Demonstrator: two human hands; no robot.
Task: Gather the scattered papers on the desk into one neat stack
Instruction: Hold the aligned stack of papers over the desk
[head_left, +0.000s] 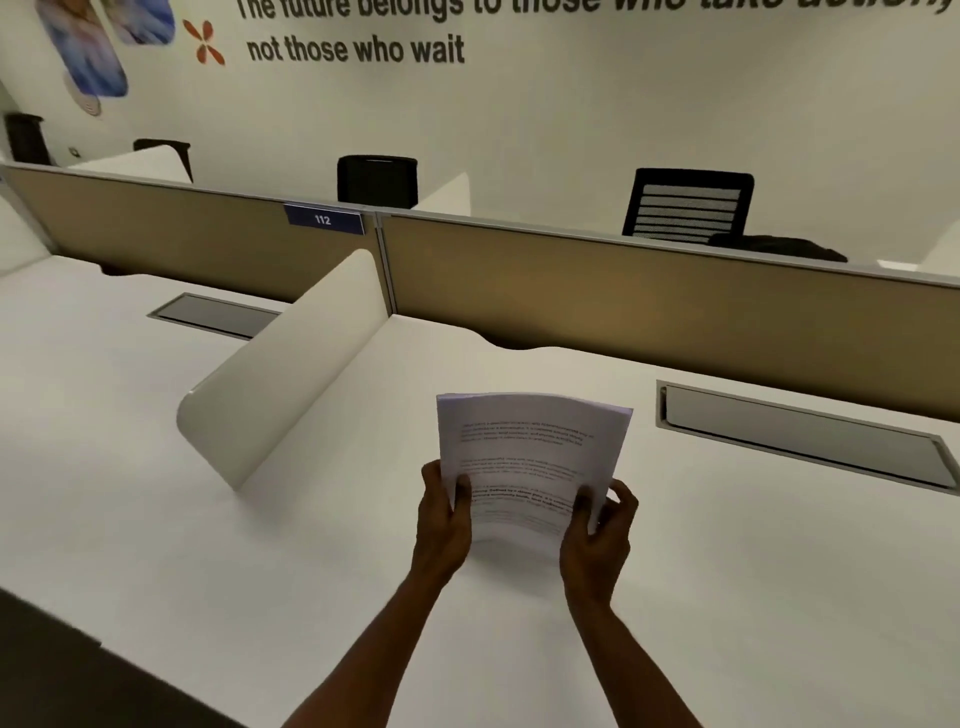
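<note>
A stack of white printed papers (524, 452) stands upright over the white desk (260, 545), its top edge bowed back a little. My left hand (444, 525) grips the stack's lower left edge, thumb across the front sheet. My right hand (597, 535) grips the lower right edge the same way. The bottom edge of the stack sits at or just above the desk surface between my hands. No loose sheets show elsewhere on the desk.
A white curved divider (291, 374) rises to the left of the papers. A grey cable hatch (800, 436) lies at the right, another hatch (218, 314) on the neighbouring desk. A tan partition (649, 291) closes the back, with black chairs (688, 205) behind it.
</note>
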